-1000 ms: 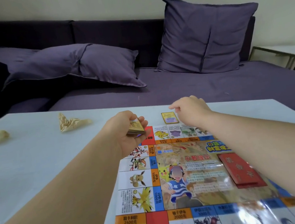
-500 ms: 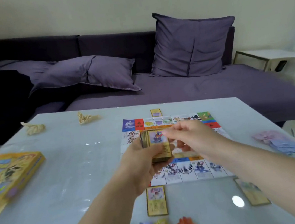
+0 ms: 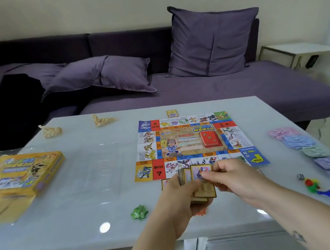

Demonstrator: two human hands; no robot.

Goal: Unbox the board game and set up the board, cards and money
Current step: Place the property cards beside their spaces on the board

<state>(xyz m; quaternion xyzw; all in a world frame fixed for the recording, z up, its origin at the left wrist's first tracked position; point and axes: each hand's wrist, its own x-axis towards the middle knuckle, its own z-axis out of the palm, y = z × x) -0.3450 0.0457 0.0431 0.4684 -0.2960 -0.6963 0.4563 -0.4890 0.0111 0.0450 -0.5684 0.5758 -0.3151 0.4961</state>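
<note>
The game board (image 3: 191, 144) lies unfolded on the white table (image 3: 95, 173), with a red card stack (image 3: 211, 138) on its centre. My left hand (image 3: 181, 203) grips a deck of gold-framed cards (image 3: 186, 177) just before the board's near edge. My right hand (image 3: 229, 176) pinches the top card (image 3: 202, 177) of that deck. One card (image 3: 172, 113) lies beyond the board's far edge, and another (image 3: 165, 183) peeks out beside my left hand. Piles of paper money (image 3: 311, 150) lie at the right. The yellow game box (image 3: 19, 174) sits at the left.
A green paper piece (image 3: 139, 212) lies near my left wrist, an orange one (image 3: 200, 212) under my hand. A die (image 3: 300, 177) and coloured tokens (image 3: 316, 186) sit at the right. Two crumpled wrappers (image 3: 50, 130) (image 3: 101, 119) lie at the far left. A purple sofa (image 3: 197, 92) stands behind the table.
My view has pulled back from the board's far edge. My right hand left the card laid beyond the board and came back to the deck, pinching its top card.
</note>
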